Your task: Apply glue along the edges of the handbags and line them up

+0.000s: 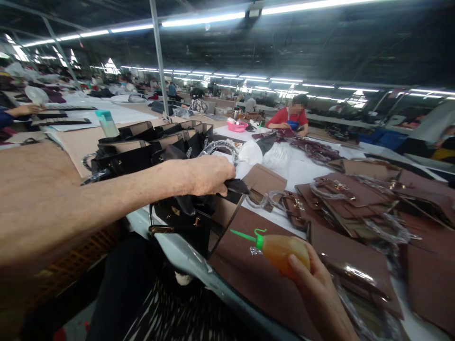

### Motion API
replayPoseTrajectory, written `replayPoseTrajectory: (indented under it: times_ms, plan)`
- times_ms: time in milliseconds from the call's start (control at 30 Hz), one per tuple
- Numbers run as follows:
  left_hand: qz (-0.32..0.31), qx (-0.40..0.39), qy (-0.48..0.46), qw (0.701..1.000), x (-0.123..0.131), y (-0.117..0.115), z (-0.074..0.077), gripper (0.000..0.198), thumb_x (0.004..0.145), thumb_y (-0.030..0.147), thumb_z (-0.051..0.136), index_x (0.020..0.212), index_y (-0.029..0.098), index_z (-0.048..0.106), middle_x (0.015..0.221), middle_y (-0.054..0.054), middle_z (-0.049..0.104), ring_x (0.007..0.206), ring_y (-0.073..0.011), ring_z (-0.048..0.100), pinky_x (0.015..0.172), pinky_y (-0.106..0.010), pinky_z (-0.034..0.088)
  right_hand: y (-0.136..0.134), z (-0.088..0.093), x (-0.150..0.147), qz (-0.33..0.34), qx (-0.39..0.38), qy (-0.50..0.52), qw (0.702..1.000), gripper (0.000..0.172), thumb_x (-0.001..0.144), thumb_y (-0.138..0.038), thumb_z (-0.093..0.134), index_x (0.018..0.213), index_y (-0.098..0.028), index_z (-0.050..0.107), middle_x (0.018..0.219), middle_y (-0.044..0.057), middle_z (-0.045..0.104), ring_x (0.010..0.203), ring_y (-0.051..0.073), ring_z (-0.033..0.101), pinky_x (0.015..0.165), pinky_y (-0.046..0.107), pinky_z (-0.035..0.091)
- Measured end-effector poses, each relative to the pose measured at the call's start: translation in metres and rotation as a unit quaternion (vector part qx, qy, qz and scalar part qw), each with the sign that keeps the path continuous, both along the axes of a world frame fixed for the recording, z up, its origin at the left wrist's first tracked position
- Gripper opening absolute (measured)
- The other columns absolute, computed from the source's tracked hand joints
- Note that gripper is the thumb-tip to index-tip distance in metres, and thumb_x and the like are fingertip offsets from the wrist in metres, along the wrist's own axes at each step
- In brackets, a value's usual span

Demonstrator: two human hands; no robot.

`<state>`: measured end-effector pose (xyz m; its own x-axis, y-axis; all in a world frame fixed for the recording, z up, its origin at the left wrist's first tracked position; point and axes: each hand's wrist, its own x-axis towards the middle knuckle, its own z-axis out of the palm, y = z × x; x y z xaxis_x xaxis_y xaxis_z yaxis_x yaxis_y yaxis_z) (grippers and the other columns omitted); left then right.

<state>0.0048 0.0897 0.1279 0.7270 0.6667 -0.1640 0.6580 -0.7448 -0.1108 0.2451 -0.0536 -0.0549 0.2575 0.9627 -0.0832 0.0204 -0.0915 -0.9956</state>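
My left hand (208, 175) reaches across from the left, its fingers closed on a black handbag (194, 232) at a dark flap near the top edge. The bag's tan lining shows on its right side, and a dark handle hangs at its front. In my right hand (316, 279) is a squeeze bottle (284, 253) of amber liquid, with a green cap and a long green nozzle. The bottle lies tilted on its side in my grip, the nozzle pointing left toward the black bag. Under it spreads a flat brown panel (245, 279).
More black bags (128, 147) stand in rows behind my left arm, beside a teal-capped bottle (106, 124). Brown bag pieces (355, 199) with plastic-wrapped handles cover the right. Farther back are a pink basket (237, 125) and a person in red (291, 116).
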Motion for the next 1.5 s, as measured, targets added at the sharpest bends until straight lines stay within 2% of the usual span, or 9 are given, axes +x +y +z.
replayPoseTrajectory:
  times_ms: [100,233,500,767,967,1200,1500]
  plan:
    - [0.023,0.040,0.018,0.999,0.000,-0.008,-0.023,0.015,0.078,0.026,0.059,0.086,0.015,0.065,0.088,-0.009,0.066,0.080,-0.0235,0.062,0.060,-0.028,0.042,0.010,0.002,-0.001,0.022,-0.011,0.001,1.000,0.051,0.074,-0.046,0.066,0.115,-0.021,0.048,0.094,0.005,0.064,0.082,0.023,0.060,0.065,0.029,0.051]
    - [0.042,0.066,-0.003,0.997,-0.005,-0.016,-0.050,0.016,0.080,0.022,0.051,0.087,0.013,0.063,0.090,-0.010,0.064,0.082,-0.0262,0.062,0.065,-0.033,0.046,0.023,-0.001,-0.010,0.039,-0.003,-0.032,0.999,0.052,0.071,-0.048,0.067,0.111,-0.019,0.047,0.092,0.005,0.062,0.082,0.025,0.059,0.065,0.031,0.052]
    - [0.068,0.068,-0.063,0.993,-0.019,-0.021,-0.083,0.014,0.082,0.022,0.054,0.093,0.015,0.059,0.094,-0.009,0.062,0.089,-0.0251,0.057,0.079,-0.037,0.044,0.051,-0.026,-0.021,0.062,0.013,-0.067,0.996,0.050,0.075,-0.045,0.064,0.113,-0.019,0.045,0.097,0.006,0.060,0.086,0.025,0.058,0.074,0.035,0.050]
    - [0.064,0.064,-0.078,0.993,-0.025,-0.029,-0.091,0.015,0.083,0.023,0.054,0.096,0.015,0.056,0.097,-0.008,0.060,0.091,-0.0238,0.052,0.080,-0.036,0.041,0.063,-0.037,-0.019,0.073,0.008,-0.110,0.991,0.052,0.074,-0.044,0.064,0.116,-0.018,0.046,0.090,0.003,0.060,0.082,0.024,0.057,0.074,0.034,0.046]
    - [0.074,0.042,-0.069,0.994,-0.027,-0.035,-0.094,0.020,0.081,0.016,0.052,0.101,0.013,0.054,0.101,-0.009,0.059,0.095,-0.0254,0.050,0.083,-0.038,0.040,0.059,-0.036,-0.016,0.094,-0.005,-0.109,0.989,0.052,0.074,-0.045,0.064,0.114,-0.018,0.047,0.091,0.004,0.061,0.082,0.025,0.058,0.074,0.035,0.046]
    - [0.071,0.032,-0.074,0.994,-0.030,-0.040,-0.095,0.023,0.081,0.017,0.053,0.104,0.013,0.053,0.102,-0.009,0.059,0.096,-0.0256,0.050,0.084,-0.038,0.039,0.055,-0.038,-0.013,0.116,-0.020,-0.108,0.987,0.050,0.074,-0.045,0.065,0.113,-0.020,0.046,0.095,0.004,0.061,0.087,0.026,0.058,0.074,0.034,0.046]
    - [0.069,0.022,-0.084,0.994,-0.033,-0.042,-0.094,0.020,0.081,0.016,0.052,0.101,0.014,0.053,0.102,-0.009,0.059,0.095,-0.0243,0.049,0.084,-0.037,0.039,0.053,-0.028,-0.012,0.150,-0.018,-0.113,0.982,0.049,0.072,-0.042,0.066,0.111,-0.019,0.049,0.095,0.005,0.062,0.087,0.027,0.058,0.076,0.036,0.045]
